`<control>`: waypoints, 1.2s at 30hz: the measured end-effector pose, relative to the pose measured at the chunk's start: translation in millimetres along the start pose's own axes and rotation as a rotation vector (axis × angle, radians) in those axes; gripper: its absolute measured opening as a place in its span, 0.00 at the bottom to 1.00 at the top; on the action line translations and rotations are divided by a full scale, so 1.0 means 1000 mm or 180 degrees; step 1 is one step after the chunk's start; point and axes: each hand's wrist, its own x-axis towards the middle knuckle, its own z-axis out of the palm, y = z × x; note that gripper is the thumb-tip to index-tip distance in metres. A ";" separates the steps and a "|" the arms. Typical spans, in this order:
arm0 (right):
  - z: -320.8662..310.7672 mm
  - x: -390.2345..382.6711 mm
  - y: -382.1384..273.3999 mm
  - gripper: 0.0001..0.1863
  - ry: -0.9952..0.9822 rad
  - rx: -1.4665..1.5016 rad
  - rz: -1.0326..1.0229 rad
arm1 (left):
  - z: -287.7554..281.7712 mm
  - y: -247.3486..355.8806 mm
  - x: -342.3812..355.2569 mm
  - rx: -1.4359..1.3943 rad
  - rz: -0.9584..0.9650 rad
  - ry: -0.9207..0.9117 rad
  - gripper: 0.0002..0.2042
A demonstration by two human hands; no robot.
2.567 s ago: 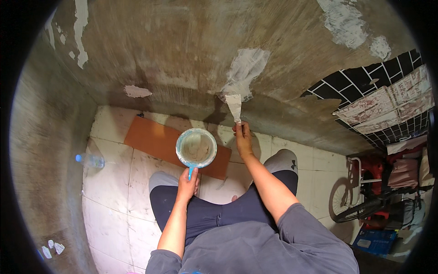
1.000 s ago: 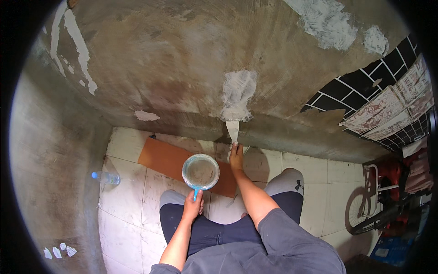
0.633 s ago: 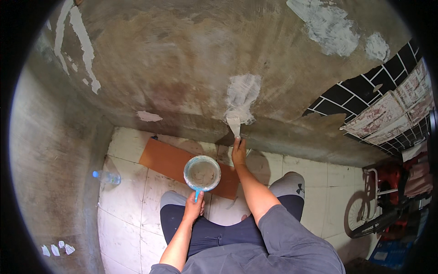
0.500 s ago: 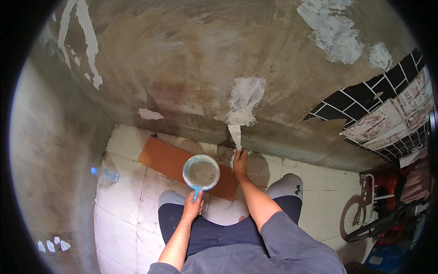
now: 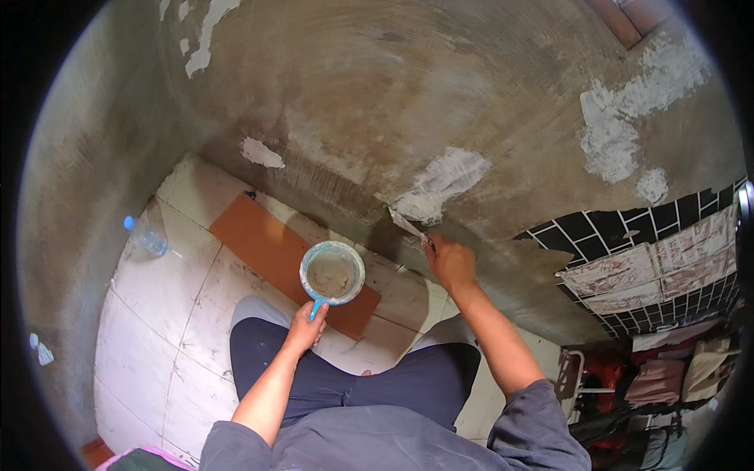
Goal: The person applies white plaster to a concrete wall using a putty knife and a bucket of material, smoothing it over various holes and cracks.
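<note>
My left hand (image 5: 305,328) is closed around the blue handle of a round dipper (image 5: 355,292), which holds grey-white paste (image 5: 331,275). It is held above the tiled floor, level with my knees. In my right hand (image 5: 453,263) is a putty knife (image 5: 408,226), its pale, smeared blade angled up and left. The blade's tip is at the lower left edge of a white putty patch (image 5: 448,180) low on the brown wall (image 5: 353,94). Whether the tip touches the wall is hard to tell.
An orange-brown board (image 5: 263,247) lies on the white floor tiles (image 5: 157,314). A clear bottle with blue cap (image 5: 149,239) lies near the left wall (image 5: 86,196). Black tiles (image 5: 577,231) and a patterned sheet (image 5: 660,263) cover the wall at right, above hanging cloths (image 5: 656,382).
My view has turned, shifting the scene. My right hand has swung the putty knife from nearly upright to a leftward slant at the patch's lower edge. The dipper stays in my left hand.
</note>
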 end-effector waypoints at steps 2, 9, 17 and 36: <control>-0.022 0.014 -0.004 0.11 -0.0036 -0.0329 -0.0091 | 0.001 0.000 0.000 0.0006 0.0026 -0.0021 0.18; -0.142 0.043 -0.025 0.12 -0.0060 -0.0842 -0.0190 | -0.005 0.000 -0.006 0.0052 0.0033 -0.0046 0.18; -0.103 0.030 -0.032 0.10 -0.0590 -0.0855 -0.0624 | -0.010 -0.002 -0.006 -0.0117 0.0113 -0.0115 0.19; -0.163 0.025 -0.018 0.11 -0.0563 -0.0589 -0.0293 | -0.016 -0.001 -0.008 -0.0028 0.0067 -0.0119 0.17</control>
